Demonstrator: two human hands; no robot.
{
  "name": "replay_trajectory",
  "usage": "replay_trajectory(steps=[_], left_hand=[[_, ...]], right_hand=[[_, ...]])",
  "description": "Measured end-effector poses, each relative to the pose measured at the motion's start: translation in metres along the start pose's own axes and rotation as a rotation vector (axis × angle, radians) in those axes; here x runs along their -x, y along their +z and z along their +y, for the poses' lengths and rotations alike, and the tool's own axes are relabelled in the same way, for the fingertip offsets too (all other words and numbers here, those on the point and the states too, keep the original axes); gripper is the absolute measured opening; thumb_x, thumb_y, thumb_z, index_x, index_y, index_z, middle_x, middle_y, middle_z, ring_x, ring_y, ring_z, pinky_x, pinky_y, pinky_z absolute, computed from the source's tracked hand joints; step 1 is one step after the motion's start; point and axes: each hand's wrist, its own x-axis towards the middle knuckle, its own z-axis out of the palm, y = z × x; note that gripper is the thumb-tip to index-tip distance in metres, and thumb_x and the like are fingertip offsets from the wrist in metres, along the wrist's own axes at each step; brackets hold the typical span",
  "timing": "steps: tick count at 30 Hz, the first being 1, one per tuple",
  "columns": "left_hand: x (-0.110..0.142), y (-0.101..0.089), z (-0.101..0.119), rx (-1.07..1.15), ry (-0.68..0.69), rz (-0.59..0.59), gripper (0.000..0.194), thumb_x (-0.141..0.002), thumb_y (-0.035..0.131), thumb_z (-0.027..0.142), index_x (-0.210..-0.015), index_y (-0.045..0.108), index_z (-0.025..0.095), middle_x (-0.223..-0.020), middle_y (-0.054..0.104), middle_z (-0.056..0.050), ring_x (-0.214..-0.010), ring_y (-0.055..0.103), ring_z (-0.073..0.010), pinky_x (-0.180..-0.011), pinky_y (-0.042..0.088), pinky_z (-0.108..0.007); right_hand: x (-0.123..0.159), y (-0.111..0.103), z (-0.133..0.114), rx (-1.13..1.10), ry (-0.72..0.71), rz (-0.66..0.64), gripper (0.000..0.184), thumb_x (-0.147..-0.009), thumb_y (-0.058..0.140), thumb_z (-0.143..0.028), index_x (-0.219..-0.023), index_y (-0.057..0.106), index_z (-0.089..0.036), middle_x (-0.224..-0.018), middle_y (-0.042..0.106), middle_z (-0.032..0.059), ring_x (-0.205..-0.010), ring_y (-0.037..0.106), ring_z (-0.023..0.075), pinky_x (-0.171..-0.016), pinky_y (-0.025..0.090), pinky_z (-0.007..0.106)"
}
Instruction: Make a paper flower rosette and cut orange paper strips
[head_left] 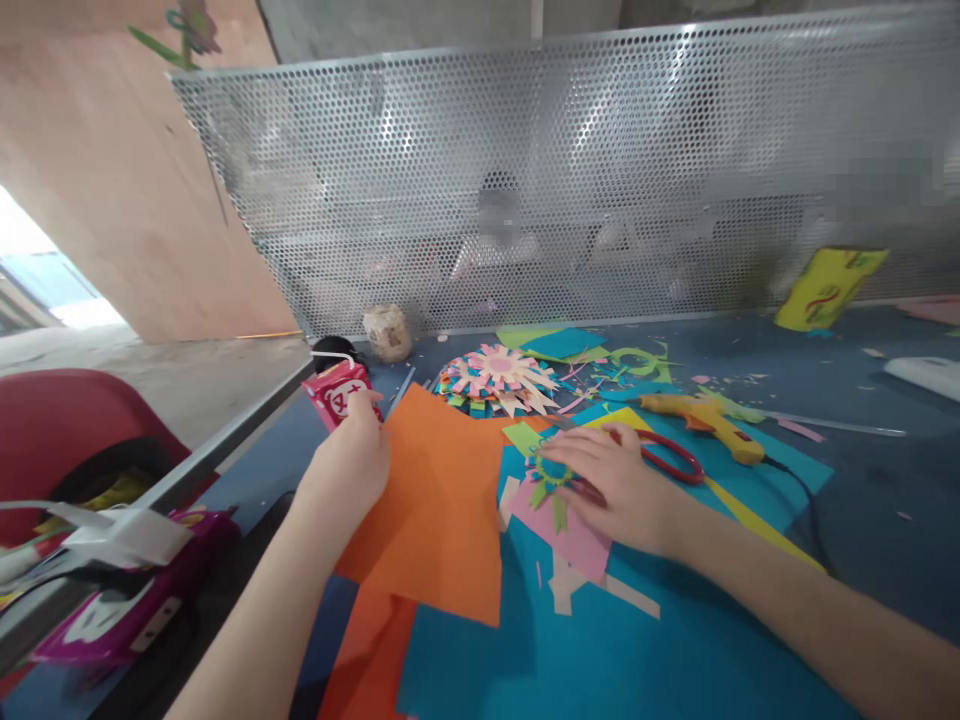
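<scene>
My left hand is closed around a small red drink carton with a white bent straw, above the left edge of an orange paper sheet. My right hand reaches in from the right, fingers stretched out, lying over red-handled scissors. Its fingertips touch a small green-and-blue paper rosette with green tails. Under the rosette lies a pink paper piece. Part of the scissors is hidden beneath the hand. Larger layered paper rosettes lie farther back.
A yellow glue gun with a black cord rests on blue paper. Paper scraps are scattered about. A jar and a yellow box stand before a perforated metal screen. A purple power strip sits at the left.
</scene>
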Motion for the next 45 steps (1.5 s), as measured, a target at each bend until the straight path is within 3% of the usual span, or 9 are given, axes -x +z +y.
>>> replay_trajectory(steps=[6, 12, 15, 21, 25, 29, 37, 41, 45], left_hand=[[0.009, -0.015, 0.009, -0.239, -0.020, -0.182, 0.029, -0.076, 0.044, 0.017, -0.105, 0.043, 0.014, -0.072, 0.064, -0.012, -0.066, 0.064, -0.0303, -0.050, 0.037, -0.030], [0.016, -0.015, 0.006, -0.352, 0.082, -0.101, 0.018, -0.078, 0.045, 0.017, -0.096, 0.045, 0.018, -0.077, 0.064, -0.010, -0.066, 0.065, -0.0260, -0.050, 0.040, -0.028], [0.019, -0.017, 0.013, -0.436, 0.044, -0.194, 0.022, -0.078, 0.043, 0.012, -0.100, 0.046, 0.015, -0.082, 0.064, -0.011, -0.069, 0.065, -0.0247, -0.056, 0.043, -0.029], [0.023, -0.013, 0.032, -0.532, -0.023, -0.285, 0.042, -0.082, 0.046, 0.026, -0.119, 0.044, 0.005, -0.119, 0.052, -0.024, -0.103, 0.056, -0.0375, -0.077, 0.047, -0.046], [0.033, 0.001, 0.037, -0.261, 0.255, -0.631, 0.076, -0.079, 0.049, 0.047, -0.139, 0.025, 0.007, -0.147, 0.023, -0.019, -0.136, 0.017, -0.0349, -0.105, 0.024, -0.051], [0.043, 0.006, 0.040, -0.036, 0.344, -0.850, 0.081, -0.076, 0.051, 0.049, -0.142, 0.019, 0.016, -0.150, 0.019, -0.013, -0.136, 0.012, -0.0366, -0.104, 0.023, -0.054], [0.048, 0.002, 0.056, -0.151, 0.377, -0.675, 0.060, -0.076, 0.058, 0.034, -0.129, 0.044, 0.011, -0.128, 0.051, -0.019, -0.118, 0.045, -0.0370, -0.092, 0.039, -0.050], [0.054, 0.011, 0.066, -0.161, 0.422, -0.576, 0.064, -0.078, 0.056, 0.035, -0.134, 0.037, 0.010, -0.123, 0.054, -0.018, -0.116, 0.047, -0.0337, -0.093, 0.039, -0.048], [0.060, 0.021, 0.072, -0.107, 0.483, -0.561, 0.065, -0.081, 0.050, 0.032, -0.139, 0.028, 0.012, -0.124, 0.054, -0.016, -0.117, 0.046, -0.0329, -0.093, 0.041, -0.045]], right_hand=[[-0.001, 0.008, -0.021, -0.061, -0.028, -0.052, 0.057, -0.072, 0.062, -0.046, -0.122, 0.052, -0.022, -0.129, 0.053, 0.0067, -0.121, 0.037, 0.0320, -0.101, 0.016, 0.056], [-0.004, 0.014, -0.024, -0.074, -0.181, -0.110, 0.040, -0.083, 0.051, -0.039, -0.120, 0.055, -0.022, -0.126, 0.057, 0.0006, -0.121, 0.039, 0.0261, -0.103, 0.023, 0.044], [-0.004, 0.016, -0.025, -0.051, -0.219, -0.135, 0.035, -0.085, 0.050, -0.035, -0.118, 0.055, -0.023, -0.122, 0.060, -0.0008, -0.121, 0.039, 0.0254, -0.102, 0.025, 0.043], [-0.002, 0.021, -0.024, 0.022, -0.288, 0.002, 0.025, -0.086, 0.050, -0.029, -0.109, 0.059, -0.024, -0.108, 0.067, -0.0014, -0.111, 0.047, 0.0223, -0.098, 0.031, 0.040], [-0.001, 0.025, -0.025, 0.079, -0.300, 0.057, 0.028, -0.087, 0.049, -0.027, -0.113, 0.057, -0.022, -0.115, 0.064, 0.0021, -0.111, 0.049, 0.0237, -0.098, 0.029, 0.045], [0.001, 0.025, -0.026, 0.132, -0.282, 0.145, 0.025, -0.087, 0.047, -0.024, -0.109, 0.058, -0.020, -0.109, 0.067, 0.0040, -0.104, 0.054, 0.0255, -0.095, 0.025, 0.052], [0.004, 0.008, -0.019, 0.149, -0.198, 0.182, 0.031, -0.089, 0.038, -0.016, -0.117, 0.052, -0.017, -0.098, 0.068, 0.0065, -0.099, 0.058, 0.0249, -0.090, 0.026, 0.047], [0.005, 0.004, -0.013, 0.140, -0.132, 0.188, 0.031, -0.088, 0.039, -0.016, -0.116, 0.051, -0.020, -0.105, 0.066, 0.0063, -0.112, 0.051, 0.0274, -0.091, 0.025, 0.046], [0.007, 0.004, -0.012, 0.090, -0.096, 0.190, 0.030, -0.088, 0.039, -0.016, -0.116, 0.050, -0.020, -0.103, 0.067, 0.0061, -0.104, 0.056, 0.0242, -0.090, 0.026, 0.044]])
